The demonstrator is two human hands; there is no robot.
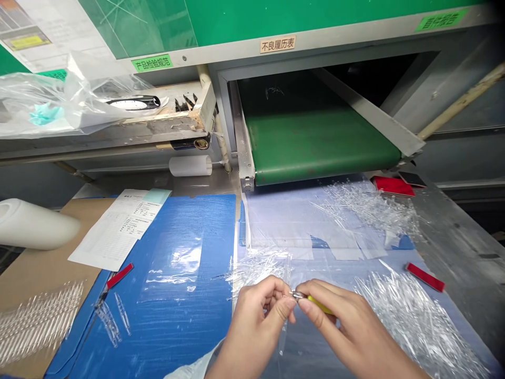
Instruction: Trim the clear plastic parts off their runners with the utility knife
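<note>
My right hand (351, 326) pinches a small yellow-handled cutter (319, 304), whose metal tip (298, 296) meets my left hand (256, 321). The fingertips of my left hand hold a thin clear plastic piece (284, 310) at that tip. The hands nearly touch, and my fingers hide part of the piece. Beneath them lies a clear plastic sheet (315, 268). A heap of thin clear plastic strips (414, 326) lies to the right of my right hand, and a smaller tangle (256, 268) sits just above my left hand.
A blue mat (177, 316) with loose clear parts lies left, beside a printed paper sheet (118, 226) and a white roll (31, 223). More clear strips (366, 205) and red strips (425, 277) lie right. A green conveyor belt (315, 147) runs ahead.
</note>
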